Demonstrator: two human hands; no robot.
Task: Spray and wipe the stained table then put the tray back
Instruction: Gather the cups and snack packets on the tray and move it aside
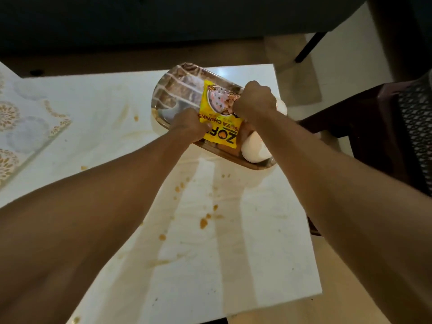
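Two bare hands on one metal tray [174, 90], upper middle of the frame, both arms reaching in from the bottom corners. Left hand [190, 126] curled over the tray's near-left rim, fingers gripping the edge. Right hand [256, 100] clenched at the tray's far-right side, knuckles up, fingers wrapped round what looks like the rim there; the exact contact hidden beneath the hand. Tray tilted in the picture, long axis running from upper left down to lower right; whether lifted off the white table [257, 253] or resting on it, cannot tell. On the tray: a yellow soya chunks packet [222, 118] lying flat between the two hands, its print upside down to the camera; a white cup [253, 148] at the lower-right end, just beside the packet; a second white rounded thing [281, 106] peeking out behind the right wrist, too hidden to name. Many orange-brown stains [203, 222] scattered over the table, thickest in the middle of the frame below the tray, with smeared streaks toward the lower left and a few spots at centre left. A patterned lace cloth [21, 127] at the left edge. A dark chair [385, 127] at the right edge, beside the table.
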